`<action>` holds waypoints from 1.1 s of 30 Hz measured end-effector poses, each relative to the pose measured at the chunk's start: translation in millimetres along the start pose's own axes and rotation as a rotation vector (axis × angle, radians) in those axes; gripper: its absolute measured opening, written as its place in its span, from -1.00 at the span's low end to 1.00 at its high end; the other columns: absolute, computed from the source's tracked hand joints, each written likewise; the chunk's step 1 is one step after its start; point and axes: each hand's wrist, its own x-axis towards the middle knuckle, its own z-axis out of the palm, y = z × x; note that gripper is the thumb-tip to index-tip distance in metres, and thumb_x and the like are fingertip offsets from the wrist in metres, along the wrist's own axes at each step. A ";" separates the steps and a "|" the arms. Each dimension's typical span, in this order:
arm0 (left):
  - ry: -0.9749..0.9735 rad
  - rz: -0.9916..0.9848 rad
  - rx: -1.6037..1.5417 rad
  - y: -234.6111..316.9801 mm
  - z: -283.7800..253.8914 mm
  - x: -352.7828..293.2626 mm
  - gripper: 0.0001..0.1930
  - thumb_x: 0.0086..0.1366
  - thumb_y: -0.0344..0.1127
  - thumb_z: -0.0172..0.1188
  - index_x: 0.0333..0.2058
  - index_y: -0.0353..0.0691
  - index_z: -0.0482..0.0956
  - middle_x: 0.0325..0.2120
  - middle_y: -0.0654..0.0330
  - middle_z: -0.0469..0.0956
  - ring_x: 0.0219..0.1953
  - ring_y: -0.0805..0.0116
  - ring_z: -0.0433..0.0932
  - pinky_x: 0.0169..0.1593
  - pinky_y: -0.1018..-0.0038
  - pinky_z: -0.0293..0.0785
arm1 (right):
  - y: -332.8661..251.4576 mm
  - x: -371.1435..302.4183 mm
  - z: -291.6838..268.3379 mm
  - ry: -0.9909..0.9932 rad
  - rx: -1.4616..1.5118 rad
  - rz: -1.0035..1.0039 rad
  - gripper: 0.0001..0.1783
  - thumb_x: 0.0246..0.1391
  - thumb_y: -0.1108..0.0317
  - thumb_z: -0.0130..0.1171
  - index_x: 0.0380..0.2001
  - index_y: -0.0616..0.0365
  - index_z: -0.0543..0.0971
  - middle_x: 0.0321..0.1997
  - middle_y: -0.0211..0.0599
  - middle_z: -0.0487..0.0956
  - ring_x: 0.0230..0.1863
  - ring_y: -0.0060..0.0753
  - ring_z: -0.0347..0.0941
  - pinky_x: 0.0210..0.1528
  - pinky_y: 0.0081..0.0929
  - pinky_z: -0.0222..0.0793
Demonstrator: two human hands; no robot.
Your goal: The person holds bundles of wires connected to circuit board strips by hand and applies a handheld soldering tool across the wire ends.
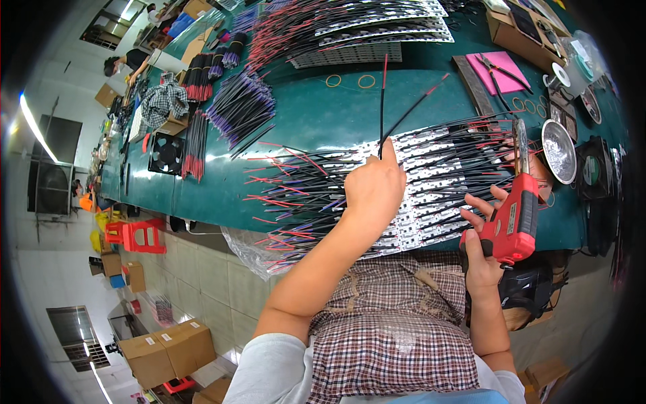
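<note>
Black wires (383,101), upper centre of frame: likely light, springy, best pinched near lower ends. Left hand (374,185) pinches two; right hand (483,246) loosely grips red gun-shaped tool (517,225).

A long green tabletop (303,114) is covered in many places by wires and small parts. Near its front edge, a flat array of white boards (410,229) is laid out, crossed by black wires with red and purple ends. At the back, a stack of wired white panels (383,30) is set down. To the left, a loose heap of purple-ended wires (242,108), a bundle of red-ended wires (195,145) and a black fan (165,154) are placed. Toward the right, a dark bar (474,87) is laid beside a pink pad (505,64); a cardboard box (515,39) is kept behind.
</note>
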 end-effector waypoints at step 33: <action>0.117 -0.084 0.044 -79.9 -9.2 -69.4 -0.34 0.26 -0.11 0.22 0.23 -0.35 0.29 -0.59 0.07 0.59 -0.60 0.11 0.58 -0.51 0.30 0.49 | -8.3 -3.4 -5.4 0.057 0.033 -0.048 -0.27 0.05 0.62 -0.01 0.32 0.29 0.08 0.31 -0.13 0.18 0.21 -0.18 0.37 0.14 -0.31 0.42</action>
